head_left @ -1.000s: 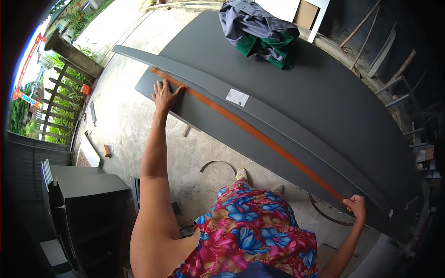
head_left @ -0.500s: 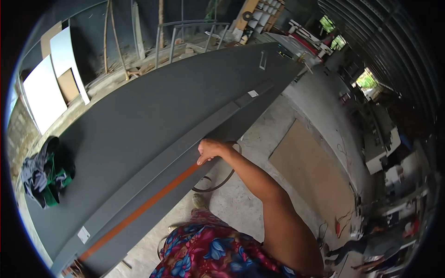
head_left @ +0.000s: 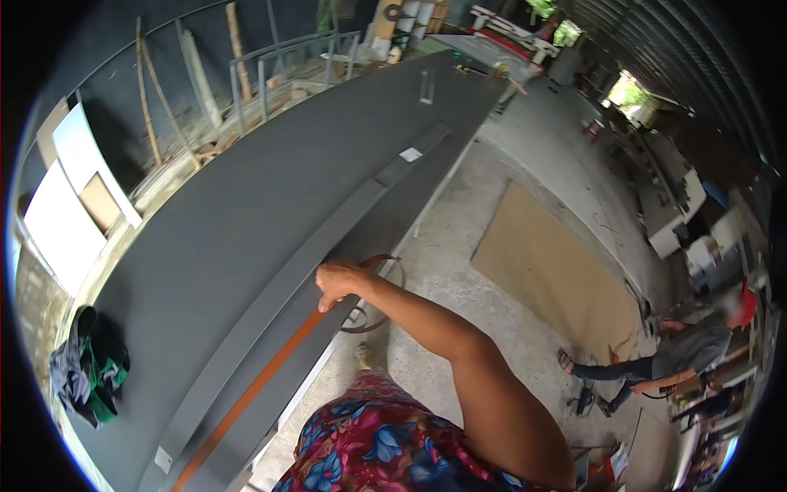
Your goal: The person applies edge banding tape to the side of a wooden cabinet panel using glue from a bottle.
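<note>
My right hand (head_left: 340,283) is closed on a long orange-brown strip (head_left: 262,379) near the front edge of a dark grey table (head_left: 238,213). The strip runs straight from my fingers to the lower left along the tabletop. Past the hand, its loose end curls over the edge and hangs in a loop (head_left: 365,328). Beside the strip lies a long grey bar (head_left: 279,299) with a white label at each end. My left hand is out of view.
Crumpled dark and green cloth (head_left: 90,369) lies on the table's left. White panels (head_left: 61,221) lean behind it. A brown board (head_left: 549,262) is on the floor. Another person (head_left: 693,348) in a red cap is at the right, near cluttered benches.
The camera view has shifted, so the table and my right hand appear further left. The other person shows more fully at the right. My right hand still holds the strip.
</note>
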Action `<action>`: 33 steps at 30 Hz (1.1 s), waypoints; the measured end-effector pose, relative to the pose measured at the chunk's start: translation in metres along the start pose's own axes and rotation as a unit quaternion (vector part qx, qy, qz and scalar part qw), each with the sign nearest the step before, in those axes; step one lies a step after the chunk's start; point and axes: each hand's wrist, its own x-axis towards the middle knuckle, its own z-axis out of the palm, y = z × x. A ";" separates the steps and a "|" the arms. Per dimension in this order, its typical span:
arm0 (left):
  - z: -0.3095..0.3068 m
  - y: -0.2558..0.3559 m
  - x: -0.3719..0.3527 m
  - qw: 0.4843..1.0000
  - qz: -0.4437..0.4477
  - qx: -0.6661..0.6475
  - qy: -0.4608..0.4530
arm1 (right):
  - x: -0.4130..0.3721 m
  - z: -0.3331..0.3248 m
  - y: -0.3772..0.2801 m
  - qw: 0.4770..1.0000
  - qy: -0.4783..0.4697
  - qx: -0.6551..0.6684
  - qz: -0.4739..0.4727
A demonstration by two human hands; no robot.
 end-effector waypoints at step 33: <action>0.042 0.321 -0.225 0.919 -0.039 -0.002 -0.392 | 0.018 0.005 0.016 0.969 0.114 0.039 -0.217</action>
